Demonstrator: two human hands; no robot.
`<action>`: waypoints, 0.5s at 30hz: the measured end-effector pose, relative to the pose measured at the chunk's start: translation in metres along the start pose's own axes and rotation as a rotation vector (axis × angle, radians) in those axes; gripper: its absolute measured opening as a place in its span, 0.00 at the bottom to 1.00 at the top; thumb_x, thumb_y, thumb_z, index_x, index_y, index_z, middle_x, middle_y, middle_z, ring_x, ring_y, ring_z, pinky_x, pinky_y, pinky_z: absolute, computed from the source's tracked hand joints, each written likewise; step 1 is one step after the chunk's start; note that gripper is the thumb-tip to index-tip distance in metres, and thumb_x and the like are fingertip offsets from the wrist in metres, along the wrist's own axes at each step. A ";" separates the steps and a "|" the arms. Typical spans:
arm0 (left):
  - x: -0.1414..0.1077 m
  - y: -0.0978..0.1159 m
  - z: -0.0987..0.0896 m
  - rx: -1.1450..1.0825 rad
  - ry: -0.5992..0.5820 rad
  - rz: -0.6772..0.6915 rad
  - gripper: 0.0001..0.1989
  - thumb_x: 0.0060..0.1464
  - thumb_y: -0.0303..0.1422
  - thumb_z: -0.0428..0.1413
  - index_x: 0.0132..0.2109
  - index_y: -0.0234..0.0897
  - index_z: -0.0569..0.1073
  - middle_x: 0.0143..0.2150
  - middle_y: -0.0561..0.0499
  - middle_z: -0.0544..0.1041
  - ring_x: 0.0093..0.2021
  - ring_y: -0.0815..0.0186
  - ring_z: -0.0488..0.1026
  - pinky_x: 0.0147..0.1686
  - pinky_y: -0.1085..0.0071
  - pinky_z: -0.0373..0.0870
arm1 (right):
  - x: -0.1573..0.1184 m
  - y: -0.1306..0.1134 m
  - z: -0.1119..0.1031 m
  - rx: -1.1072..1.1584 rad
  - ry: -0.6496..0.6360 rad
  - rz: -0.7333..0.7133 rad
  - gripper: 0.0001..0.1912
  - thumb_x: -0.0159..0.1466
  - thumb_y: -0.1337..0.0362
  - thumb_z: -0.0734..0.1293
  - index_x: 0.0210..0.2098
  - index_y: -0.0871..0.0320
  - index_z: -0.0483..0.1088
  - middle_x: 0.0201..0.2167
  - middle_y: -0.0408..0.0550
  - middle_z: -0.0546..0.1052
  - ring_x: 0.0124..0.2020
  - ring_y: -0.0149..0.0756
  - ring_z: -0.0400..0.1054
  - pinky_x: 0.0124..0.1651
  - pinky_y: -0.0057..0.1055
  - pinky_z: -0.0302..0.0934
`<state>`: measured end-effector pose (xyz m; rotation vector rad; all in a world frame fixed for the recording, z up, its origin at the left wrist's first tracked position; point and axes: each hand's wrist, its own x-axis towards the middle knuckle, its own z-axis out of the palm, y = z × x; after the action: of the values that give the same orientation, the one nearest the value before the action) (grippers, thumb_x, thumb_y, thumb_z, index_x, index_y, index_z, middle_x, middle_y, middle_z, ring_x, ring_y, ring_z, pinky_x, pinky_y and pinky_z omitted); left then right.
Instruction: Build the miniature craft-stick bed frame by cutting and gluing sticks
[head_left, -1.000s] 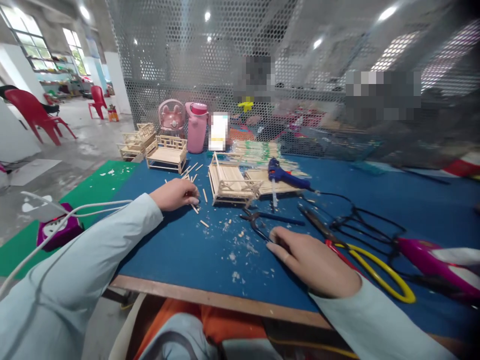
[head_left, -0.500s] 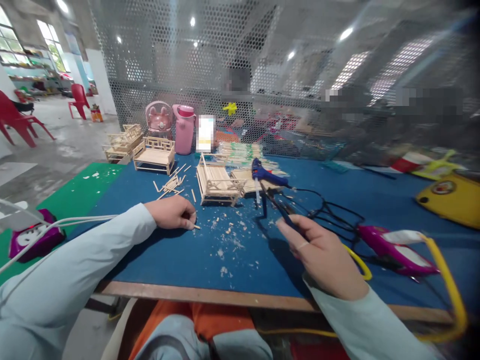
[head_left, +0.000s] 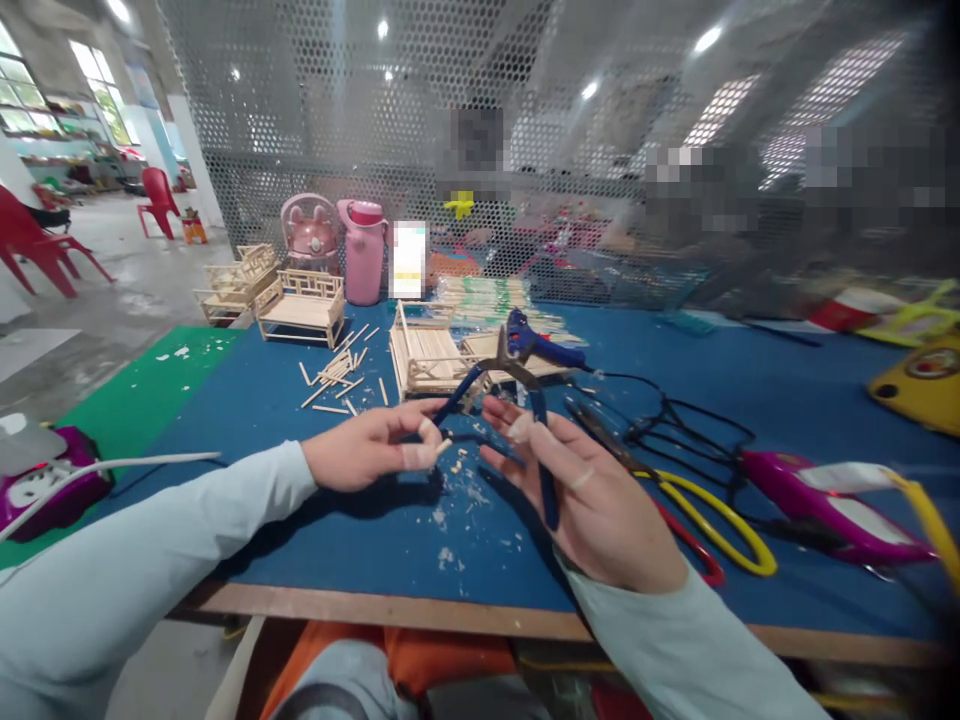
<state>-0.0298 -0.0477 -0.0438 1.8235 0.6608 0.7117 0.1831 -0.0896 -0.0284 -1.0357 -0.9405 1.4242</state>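
My left hand (head_left: 375, 442) pinches a short wooden stick (head_left: 444, 446) between thumb and forefinger, low over the blue tabletop. In my right hand (head_left: 592, 490) are blue-handled pliers (head_left: 546, 450), jaws pointing up and away, handles spread. One handle lies under my right thumb; the other reaches toward my left fingers. Just beyond the hands stands a small wooden chair frame (head_left: 431, 360). A blue glue gun (head_left: 547, 345) rests behind the pliers. Loose sticks (head_left: 337, 372) lie left of the chair frame.
Yellow and red-handled scissors (head_left: 712, 525) lie right of my right hand, near black cables and a purple power strip (head_left: 832, 505). More small wooden furniture (head_left: 304, 305), a pink bottle (head_left: 365, 255) and a bright screen (head_left: 408, 262) stand at the back, before perforated metal.
My left hand has lifted and moved right with the small stick. My right hand has turned and moved left, and the pliers' handles have spread. The scissors are more visible.
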 end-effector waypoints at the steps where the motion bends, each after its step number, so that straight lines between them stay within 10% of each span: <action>1: 0.000 0.000 0.004 0.016 -0.003 0.003 0.14 0.56 0.43 0.54 0.30 0.37 0.66 0.42 0.45 0.71 0.63 0.58 0.55 0.60 0.61 0.50 | 0.002 0.001 0.002 0.013 -0.012 0.006 0.18 0.46 0.51 0.76 0.32 0.53 0.74 0.53 0.47 0.74 0.61 0.43 0.61 0.54 0.38 0.65; 10: 0.003 0.011 0.045 0.026 0.062 0.092 0.10 0.59 0.33 0.49 0.29 0.36 0.61 0.31 0.53 0.61 0.35 0.68 0.59 0.41 0.70 0.59 | -0.003 0.013 0.016 0.075 -0.095 -0.097 0.13 0.55 0.57 0.71 0.39 0.49 0.69 0.52 0.44 0.74 0.56 0.40 0.66 0.58 0.42 0.60; 15: 0.000 0.020 0.054 -0.001 0.042 0.134 0.08 0.59 0.30 0.48 0.30 0.36 0.61 0.32 0.53 0.63 0.36 0.68 0.59 0.41 0.72 0.59 | 0.004 0.008 0.012 0.118 -0.456 0.074 0.29 0.48 0.67 0.68 0.50 0.52 0.65 0.53 0.51 0.73 0.49 0.43 0.70 0.53 0.43 0.64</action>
<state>0.0115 -0.0871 -0.0414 1.8694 0.5693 0.8409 0.1688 -0.0869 -0.0330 -0.6731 -1.1329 1.7983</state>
